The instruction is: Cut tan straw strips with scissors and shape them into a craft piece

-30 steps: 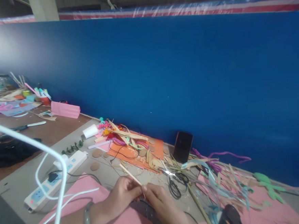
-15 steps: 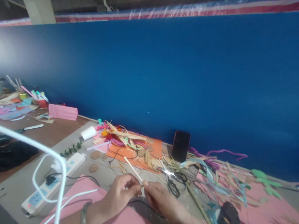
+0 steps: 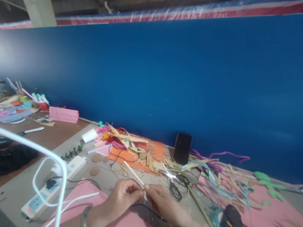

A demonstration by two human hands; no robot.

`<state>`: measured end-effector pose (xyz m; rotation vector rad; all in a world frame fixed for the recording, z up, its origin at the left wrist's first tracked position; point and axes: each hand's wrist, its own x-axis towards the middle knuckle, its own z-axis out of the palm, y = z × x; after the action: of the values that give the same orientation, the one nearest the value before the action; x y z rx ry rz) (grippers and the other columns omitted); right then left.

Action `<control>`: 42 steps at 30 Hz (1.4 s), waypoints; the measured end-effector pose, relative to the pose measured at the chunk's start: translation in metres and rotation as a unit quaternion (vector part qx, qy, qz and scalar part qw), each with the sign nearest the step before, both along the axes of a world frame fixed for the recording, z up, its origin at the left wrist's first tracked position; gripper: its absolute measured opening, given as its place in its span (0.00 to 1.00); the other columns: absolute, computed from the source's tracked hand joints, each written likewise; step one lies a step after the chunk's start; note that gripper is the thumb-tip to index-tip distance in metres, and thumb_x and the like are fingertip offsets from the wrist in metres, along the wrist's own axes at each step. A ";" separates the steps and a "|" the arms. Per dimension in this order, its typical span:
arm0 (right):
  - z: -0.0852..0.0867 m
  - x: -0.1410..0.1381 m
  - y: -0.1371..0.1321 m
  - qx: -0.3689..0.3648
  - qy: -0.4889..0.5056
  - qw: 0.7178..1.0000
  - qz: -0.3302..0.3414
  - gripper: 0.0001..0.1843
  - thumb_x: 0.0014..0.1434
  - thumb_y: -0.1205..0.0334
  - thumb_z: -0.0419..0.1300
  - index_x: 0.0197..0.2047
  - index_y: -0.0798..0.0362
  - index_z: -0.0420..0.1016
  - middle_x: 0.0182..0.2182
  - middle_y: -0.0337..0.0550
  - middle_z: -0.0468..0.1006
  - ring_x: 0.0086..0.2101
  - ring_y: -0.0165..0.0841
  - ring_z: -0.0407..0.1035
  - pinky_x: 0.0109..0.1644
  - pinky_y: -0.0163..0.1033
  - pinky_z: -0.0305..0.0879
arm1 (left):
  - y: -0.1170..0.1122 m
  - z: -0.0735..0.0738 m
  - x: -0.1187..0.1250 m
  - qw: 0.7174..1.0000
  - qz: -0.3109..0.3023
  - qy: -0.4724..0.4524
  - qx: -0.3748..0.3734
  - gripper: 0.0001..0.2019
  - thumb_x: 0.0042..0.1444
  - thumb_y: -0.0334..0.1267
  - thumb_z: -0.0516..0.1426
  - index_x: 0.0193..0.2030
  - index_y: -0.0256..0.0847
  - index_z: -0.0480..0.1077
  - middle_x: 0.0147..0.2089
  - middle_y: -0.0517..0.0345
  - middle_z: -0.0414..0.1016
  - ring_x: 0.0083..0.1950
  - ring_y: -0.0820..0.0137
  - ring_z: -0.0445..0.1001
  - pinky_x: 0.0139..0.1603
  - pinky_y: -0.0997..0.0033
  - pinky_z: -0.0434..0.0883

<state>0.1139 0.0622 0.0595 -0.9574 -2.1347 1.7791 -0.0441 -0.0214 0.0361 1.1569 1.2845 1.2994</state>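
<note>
A thin pale stick rises up and to the left from between my two hands, its far end free. My right hand pinches it near the lower end with thumb and forefinger. Fingertips closed together, my left hand meets the right at that same lower end; what lies between its tips is too small to make out. A bangle circles the left wrist. Just to the right of my hands lie scissors with black handles. Pink paper lies beneath my hands.
A white power strip with plugs and a looping white cable stands at left. Behind my hands, plant strips cover orange paper. A dark phone leans on the blue partition. Ribbons and a green shape lie at right.
The stick's free end has shifted slightly left and down. Both hands keep nearly the same place and the same pinch.
</note>
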 end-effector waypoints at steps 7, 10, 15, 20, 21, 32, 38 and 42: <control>0.004 0.002 -0.004 -0.080 0.020 0.997 -0.008 0.31 0.59 0.34 0.46 0.19 0.51 0.56 0.12 0.27 0.49 0.15 0.23 0.42 0.19 0.33 0.37 | 0.000 0.009 -0.002 1.000 0.001 -0.003 0.007 0.14 0.54 0.44 0.60 0.27 0.35 0.74 0.25 0.55 0.74 0.29 0.72 0.69 0.32 0.74 0.65; 0.014 0.008 0.003 -0.123 0.052 0.991 -0.033 0.30 0.60 0.37 0.48 0.18 0.51 0.54 0.12 0.27 0.47 0.14 0.22 0.40 0.19 0.32 0.36 | 0.002 0.005 -0.006 1.000 0.006 -0.001 0.007 0.13 0.54 0.44 0.60 0.26 0.35 0.74 0.26 0.54 0.75 0.30 0.71 0.70 0.33 0.74 0.65; 0.025 0.017 0.019 -0.125 0.081 0.984 -0.097 0.27 0.62 0.41 0.46 0.20 0.51 0.54 0.14 0.26 0.46 0.15 0.22 0.38 0.19 0.31 0.34 | 0.004 0.006 -0.007 0.999 0.020 -0.028 0.009 0.15 0.53 0.47 0.61 0.26 0.34 0.75 0.26 0.53 0.76 0.28 0.71 0.71 0.30 0.74 0.66; 0.018 0.012 0.010 0.052 0.020 0.998 -0.027 0.18 0.64 0.47 0.49 0.28 0.51 0.61 0.19 0.30 0.57 0.21 0.26 0.52 0.25 0.31 0.50 | 0.002 0.006 -0.003 0.998 0.021 -0.060 0.010 0.17 0.52 0.48 0.61 0.27 0.33 0.74 0.25 0.53 0.76 0.26 0.74 0.70 0.30 0.76 0.66; 0.018 0.010 0.006 0.078 0.011 0.997 -0.004 0.18 0.64 0.49 0.49 0.28 0.51 0.61 0.20 0.32 0.59 0.23 0.27 0.55 0.27 0.32 0.52 | 0.002 0.005 -0.002 0.998 0.022 -0.064 0.006 0.17 0.52 0.49 0.61 0.27 0.33 0.74 0.25 0.53 0.76 0.26 0.74 0.70 0.29 0.76 0.66; 0.002 0.001 -0.015 0.173 -0.016 0.985 0.017 0.22 0.66 0.46 0.45 0.34 0.52 0.71 0.29 0.42 0.76 0.31 0.31 0.68 0.35 0.34 0.59 | 0.001 0.007 0.007 0.996 0.015 -0.083 -0.011 0.19 0.50 0.50 0.63 0.26 0.31 0.73 0.21 0.58 0.70 0.25 0.75 0.66 0.27 0.77 0.62; 0.007 -0.004 -0.013 0.096 0.030 0.995 0.019 0.28 0.65 0.44 0.45 0.27 0.54 0.73 0.24 0.39 0.72 0.29 0.31 0.65 0.36 0.34 0.60 | -0.003 0.015 0.007 0.998 -0.005 -0.062 -0.009 0.18 0.53 0.49 0.61 0.26 0.32 0.72 0.24 0.58 0.71 0.29 0.73 0.68 0.31 0.75 0.64; 0.007 -0.003 -0.011 0.030 0.010 0.999 0.012 0.29 0.62 0.39 0.47 0.21 0.54 0.66 0.17 0.32 0.58 0.20 0.26 0.53 0.24 0.32 0.50 | -0.004 0.012 0.005 0.999 -0.006 -0.043 -0.002 0.16 0.54 0.47 0.60 0.28 0.33 0.73 0.26 0.56 0.73 0.30 0.72 0.69 0.33 0.74 0.65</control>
<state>0.1111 0.0514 0.0662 -0.8983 -2.1841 1.7169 -0.0392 -0.0252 0.0479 1.0925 1.2165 1.3231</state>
